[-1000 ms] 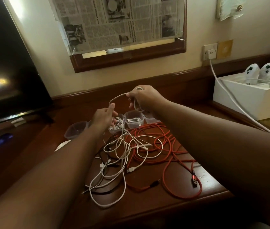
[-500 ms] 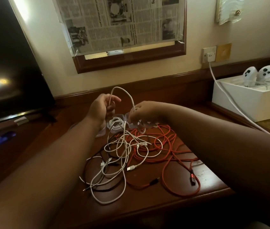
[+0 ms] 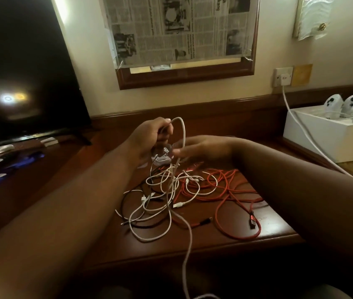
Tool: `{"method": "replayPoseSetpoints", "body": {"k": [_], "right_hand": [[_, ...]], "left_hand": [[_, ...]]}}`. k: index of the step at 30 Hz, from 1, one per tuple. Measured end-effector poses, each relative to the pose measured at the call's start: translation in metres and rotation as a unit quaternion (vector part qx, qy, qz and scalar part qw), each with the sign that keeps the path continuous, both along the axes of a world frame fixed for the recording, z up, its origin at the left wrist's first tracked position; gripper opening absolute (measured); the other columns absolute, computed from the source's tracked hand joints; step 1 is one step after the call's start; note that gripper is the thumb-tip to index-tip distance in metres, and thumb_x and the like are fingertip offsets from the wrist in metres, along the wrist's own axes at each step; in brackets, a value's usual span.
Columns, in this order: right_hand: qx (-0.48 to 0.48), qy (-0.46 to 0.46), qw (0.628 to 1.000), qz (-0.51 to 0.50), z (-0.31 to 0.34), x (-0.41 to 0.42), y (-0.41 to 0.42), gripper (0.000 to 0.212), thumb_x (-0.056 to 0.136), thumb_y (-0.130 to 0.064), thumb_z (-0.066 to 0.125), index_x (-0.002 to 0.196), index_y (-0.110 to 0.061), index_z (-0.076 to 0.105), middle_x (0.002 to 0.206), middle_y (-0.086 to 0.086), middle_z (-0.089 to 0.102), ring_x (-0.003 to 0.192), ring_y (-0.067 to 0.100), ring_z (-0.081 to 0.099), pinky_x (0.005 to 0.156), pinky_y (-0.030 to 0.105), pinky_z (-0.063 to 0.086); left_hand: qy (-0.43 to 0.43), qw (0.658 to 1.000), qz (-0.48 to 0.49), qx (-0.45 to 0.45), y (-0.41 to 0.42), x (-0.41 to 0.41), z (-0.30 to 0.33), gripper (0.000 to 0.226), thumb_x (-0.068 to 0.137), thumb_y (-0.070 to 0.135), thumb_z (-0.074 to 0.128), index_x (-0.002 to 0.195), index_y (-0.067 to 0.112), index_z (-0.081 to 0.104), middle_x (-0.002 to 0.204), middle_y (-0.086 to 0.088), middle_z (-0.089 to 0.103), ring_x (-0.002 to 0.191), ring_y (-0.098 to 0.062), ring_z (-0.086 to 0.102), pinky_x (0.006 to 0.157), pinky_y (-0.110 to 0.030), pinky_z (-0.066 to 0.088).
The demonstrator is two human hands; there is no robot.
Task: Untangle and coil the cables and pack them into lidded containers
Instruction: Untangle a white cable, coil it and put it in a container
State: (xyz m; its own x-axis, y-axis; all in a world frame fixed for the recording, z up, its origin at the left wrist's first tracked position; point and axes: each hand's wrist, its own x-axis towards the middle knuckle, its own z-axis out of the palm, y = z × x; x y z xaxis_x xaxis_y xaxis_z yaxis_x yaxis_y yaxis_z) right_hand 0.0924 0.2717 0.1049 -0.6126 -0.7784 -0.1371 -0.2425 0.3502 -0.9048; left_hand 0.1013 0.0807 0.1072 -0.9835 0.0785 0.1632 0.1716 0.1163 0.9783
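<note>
Currently the left hand [image 3: 149, 137] grips a raised loop of white cable [image 3: 183, 134], lifting it clear of the tangle of cables [image 3: 184, 190] on the table [image 3: 279, 225], presumably so the right hand [image 3: 201, 147], fingers loosely extended at the strand, can guide it free for coiling

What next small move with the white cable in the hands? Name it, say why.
Probably draw the white cable up and away from the tangle with the left hand, which grips its arch, while the right hand guides the strand. Its lower run still threads through the red cables and black cable on the table, trailing off the near edge.
</note>
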Motion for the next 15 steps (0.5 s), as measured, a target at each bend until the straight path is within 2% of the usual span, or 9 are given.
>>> {"method": "replayPoseSetpoints", "body": {"k": [2, 4, 6, 7, 8, 9, 10, 12, 15], "right_hand": [[-0.072, 0.004, 0.994, -0.076, 0.0, 0.007, -0.002, 0.044, 0.09, -0.045, 0.062, 0.125, -0.02, 0.053, 0.123, 0.009, 0.06, 0.109, 0.024, 0.064, 0.084, 0.037, 0.057], [-0.125, 0.037, 0.974, -0.186, -0.003, 0.01, -0.006, 0.049, 0.088, -0.044, 0.067, 0.125, -0.016, 0.05, 0.119, 0.01, 0.06, 0.103, 0.022, 0.064, 0.083, 0.037, 0.059], [-0.173, 0.14, 0.921, -0.319, -0.007, 0.012, -0.007, 0.045, 0.086, -0.04, 0.072, 0.118, -0.017, 0.05, 0.111, 0.006, 0.059, 0.096, 0.017, 0.062, 0.08, 0.034, 0.059], [-0.188, 0.212, 0.889, -0.359, -0.009, 0.015, -0.007, 0.038, 0.086, -0.038, 0.072, 0.111, -0.02, 0.051, 0.106, 0.004, 0.058, 0.091, 0.016, 0.06, 0.076, 0.032, 0.058], [-0.189, 0.277, 0.867, -0.369, -0.01, 0.018, -0.007, 0.029, 0.086, -0.036, 0.071, 0.103, -0.021, 0.052, 0.099, 0.002, 0.057, 0.085, 0.014, 0.057, 0.07, 0.029, 0.055], [-0.17, 0.321, 0.862, -0.352, -0.009, 0.024, -0.007, 0.022, 0.088, -0.034, 0.069, 0.096, -0.022, 0.052, 0.093, 0.0, 0.056, 0.077, 0.012, 0.054, 0.063, 0.025, 0.051], [-0.131, 0.337, 0.876, -0.319, -0.009, 0.029, -0.009, 0.018, 0.09, -0.034, 0.067, 0.091, -0.023, 0.052, 0.087, -0.002, 0.055, 0.07, 0.009, 0.05, 0.057, 0.022, 0.045], [-0.033, 0.295, 0.925, -0.237, -0.008, 0.04, -0.015, 0.018, 0.094, -0.038, 0.061, 0.095, -0.021, 0.057, 0.082, -0.004, 0.058, 0.064, 0.007, 0.051, 0.055, 0.018, 0.041], [-0.027, 0.167, 0.97, -0.175, -0.006, 0.05, -0.02, 0.033, 0.098, -0.041, 0.054, 0.12, -0.018, 0.061, 0.096, 0.001, 0.068, 0.081, 0.009, 0.063, 0.073, 0.023, 0.051]], "left_hand": [[-0.009, 0.999, 0.035, 0.013, 0.004, 0.007, 0.001, 0.039, 0.101, 0.028, 0.041, 0.067, 0.016, 0.055, 0.051, 0.005, 0.027, 0.042, -0.01, 0.025, 0.039, -0.019, 0.022], [-0.026, 0.997, 0.051, 0.046, 0.009, 0.014, 0.001, 0.038, 0.101, 0.027, 0.041, 0.068, 0.015, 0.055, 0.053, 0.005, 0.028, 0.043, -0.009, 0.024, 0.04, -0.02, 0.021], [-0.058, 0.991, 0.068, 0.104, 0.014, 0.021, 0.002, 0.036, 0.102, 0.024, 0.041, 0.071, 0.013, 0.055, 0.057, 0.002, 0.032, 0.045, -0.009, 0.03, 0.042, -0.02, 0.027], [-0.076, 0.985, 0.075, 0.136, 0.017, 0.026, 0.002, 0.034, 0.102, 0.022, 0.042, 0.074, 0.011, 0.057, 0.06, 0.0, 0.039, 0.048, -0.01, 0.038, 0.044, -0.021, 0.036], [-0.091, 0.978, 0.08, 0.168, 0.021, 0.031, 0.004, 0.031, 0.102, 0.02, 0.044, 0.077, 0.008, 0.059, 0.065, -0.004, 0.047, 0.055, -0.012, 0.049, 0.051, -0.024, 0.048], [-0.101, 0.971, 0.081, 0.201, 0.024, 0.035, 0.005, 0.027, 0.101, 0.017, 0.046, 0.082, 0.005, 0.061, 0.072, -0.008, 0.055, 0.065, -0.015, 0.058, 0.061, -0.029, 0.056], [-0.109, 0.964, 0.081, 0.229, 0.026, 0.039, 0.007, 0.024, 0.1, 0.015, 0.047, 0.086, 0.003, 0.062, 0.08, -0.012, 0.059, 0.074, -0.019, 0.064, 0.067, -0.036, 0.06], [-0.118, 0.958, 0.074, 0.252, 0.032, 0.046, 0.01, 0.02, 0.099, 0.014, 0.05, 0.093, 0.002, 0.064, 0.09, -0.014, 0.062, 0.087, -0.023, 0.067, 0.068, -0.038, 0.061], [-0.113, 0.968, 0.052, 0.216, 0.042, 0.057, 0.01, 0.019, 0.1, 0.018, 0.051, 0.1, 0.006, 0.067, 0.092, -0.012, 0.067, 0.083, -0.022, 0.068, 0.06, -0.031, 0.058]]}}
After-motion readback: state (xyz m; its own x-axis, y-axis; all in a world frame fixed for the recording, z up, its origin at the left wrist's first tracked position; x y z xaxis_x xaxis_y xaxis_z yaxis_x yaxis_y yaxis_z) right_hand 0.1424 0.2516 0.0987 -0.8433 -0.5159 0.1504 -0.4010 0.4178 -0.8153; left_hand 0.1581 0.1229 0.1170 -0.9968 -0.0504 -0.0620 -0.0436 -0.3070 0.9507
